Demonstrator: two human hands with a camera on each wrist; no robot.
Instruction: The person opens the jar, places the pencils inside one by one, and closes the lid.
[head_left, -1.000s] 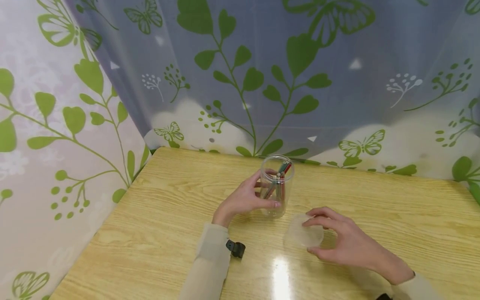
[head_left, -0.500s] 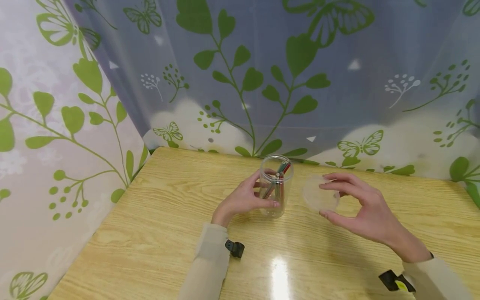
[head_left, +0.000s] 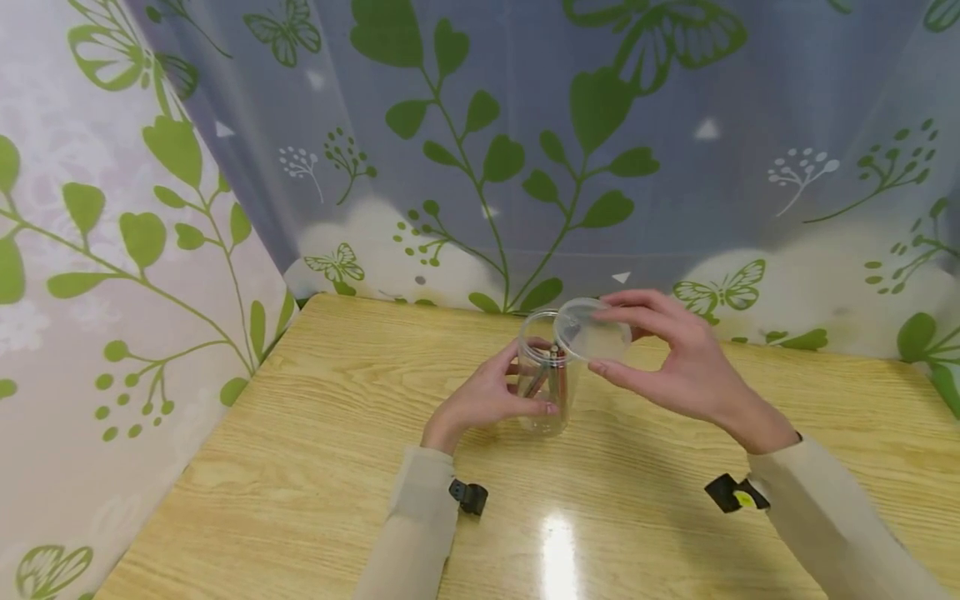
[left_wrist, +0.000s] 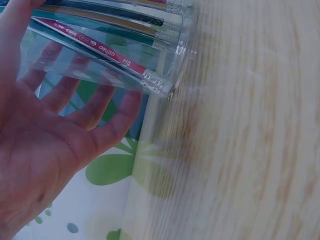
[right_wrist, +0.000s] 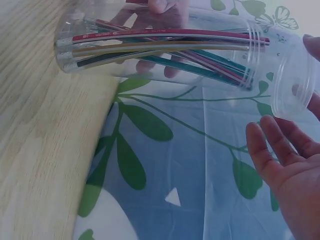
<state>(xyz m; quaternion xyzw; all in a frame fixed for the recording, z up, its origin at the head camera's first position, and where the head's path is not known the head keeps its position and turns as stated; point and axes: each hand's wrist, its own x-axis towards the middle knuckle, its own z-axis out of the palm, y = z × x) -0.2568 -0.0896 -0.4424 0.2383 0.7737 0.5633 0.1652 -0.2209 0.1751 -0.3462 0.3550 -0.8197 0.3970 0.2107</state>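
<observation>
A clear plastic jar (head_left: 538, 421) stands upright on the table with its mouth uncovered. Inside lean several pencils (right_wrist: 165, 35) in red, green, yellow and dark colours, their eraser ends at the jar's bottom in the left wrist view. My left hand (head_left: 487, 396) grips the jar's side, thumb in front and fingers behind. A round translucent lid (head_left: 596, 333) is pinched by its edge between the thumb and fingers of my right hand (head_left: 678, 358). The lid is tilted at the right of the jar's rim, overlapping it in the head view; the right wrist view shows a small gap.
The wood-grain table (head_left: 315, 475) spreads around both hands. Behind it hangs a blue and white curtain (head_left: 450, 208) with green leaves and butterflies, close beyond the jar. A similar patterned cloth (head_left: 60, 350) hangs at the left.
My right hand has raised the lid from low beside the jar, first up and rightward, then left to the jar's rim. The left hand and jar stay in place.
</observation>
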